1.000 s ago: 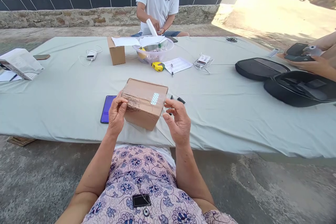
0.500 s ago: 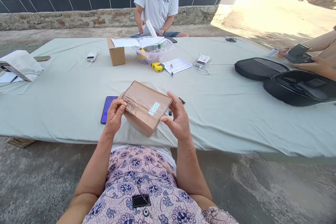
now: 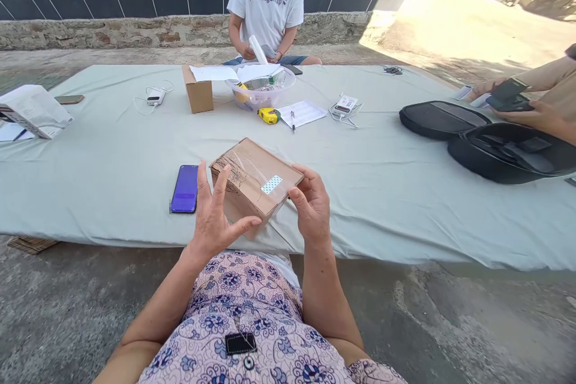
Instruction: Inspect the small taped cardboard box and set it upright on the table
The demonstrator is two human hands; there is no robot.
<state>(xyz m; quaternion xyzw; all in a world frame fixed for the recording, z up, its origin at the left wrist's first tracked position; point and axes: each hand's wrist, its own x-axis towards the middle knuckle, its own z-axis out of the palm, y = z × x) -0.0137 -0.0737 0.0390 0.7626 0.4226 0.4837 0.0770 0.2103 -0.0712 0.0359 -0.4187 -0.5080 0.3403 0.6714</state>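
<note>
A brown cardboard box is tilted in front of me near the table's front edge. Clear tape, dark scribble-like lines and a small blue-and-white patterned sticker show on its top face. My right hand grips the box's right corner between thumb and fingers. My left hand has its fingers spread at the box's left side, the thumb in front of the near face; whether it touches the cardboard I cannot tell. Just left of that hand lies a phone with a purple screen.
The table has a pale green cloth. Beyond the box are a yellow tape measure, paper with a pen, a plastic basin and another cardboard box. An open black case lies right, near another person's hands. Someone sits opposite.
My left hand has let go of the box's left edge and spread its fingers in front of it. The box has shifted slightly right, still in my right hand.
</note>
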